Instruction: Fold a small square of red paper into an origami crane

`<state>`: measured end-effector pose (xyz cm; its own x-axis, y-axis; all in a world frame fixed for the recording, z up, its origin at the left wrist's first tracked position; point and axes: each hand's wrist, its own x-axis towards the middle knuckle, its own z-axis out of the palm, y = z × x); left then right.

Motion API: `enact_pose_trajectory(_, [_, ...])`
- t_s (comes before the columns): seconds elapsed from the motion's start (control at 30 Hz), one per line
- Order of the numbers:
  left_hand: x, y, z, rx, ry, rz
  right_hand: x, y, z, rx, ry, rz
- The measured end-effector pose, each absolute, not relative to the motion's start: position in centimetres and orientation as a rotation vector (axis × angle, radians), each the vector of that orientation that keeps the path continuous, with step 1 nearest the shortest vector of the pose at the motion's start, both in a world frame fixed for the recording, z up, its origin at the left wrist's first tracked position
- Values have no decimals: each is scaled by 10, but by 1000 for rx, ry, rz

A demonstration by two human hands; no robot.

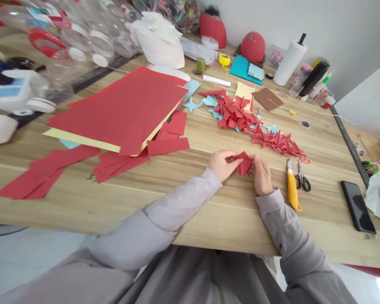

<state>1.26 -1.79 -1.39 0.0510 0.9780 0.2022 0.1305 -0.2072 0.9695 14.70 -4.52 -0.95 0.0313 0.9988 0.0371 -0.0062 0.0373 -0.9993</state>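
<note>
Between my two hands is a small piece of red paper (pixel 243 163), folded, with a crease line down its face. My left hand (pixel 223 163) pinches its left side, thumb on top. On the other side, my right hand (pixel 262 174) grips the right edge with thumb and bent fingers; some fingertips are hidden behind the paper. Just beyond lie many folded red paper stars (pixel 277 141) in a row and a larger red heap (pixel 236 112) with some light blue pieces among them. A single light blue star (pixel 192 105) lies left of the heap.
Red paper sheets (pixel 123 105) are stacked at left, with cut red strips (pixel 47 171) before them. Right of my hands lie a yellow utility knife (pixel 293 188), scissors (pixel 302 179) and a phone (pixel 357 207). Plastic bottles (pixel 79 36) crowd the back left; a paper roll (pixel 289 63) stands behind.
</note>
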Motion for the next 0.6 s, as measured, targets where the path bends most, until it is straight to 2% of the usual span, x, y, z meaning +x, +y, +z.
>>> enact_pose_trajectory(0.3, [11,-16,-9,1122,1133,1180,149,-43,-9,-1150,-1162,1246])
enact_pose_trajectory(0.6, [11,-16,-8,1091,1052,1219,148,-42,-8,-1169,-1178,1226])
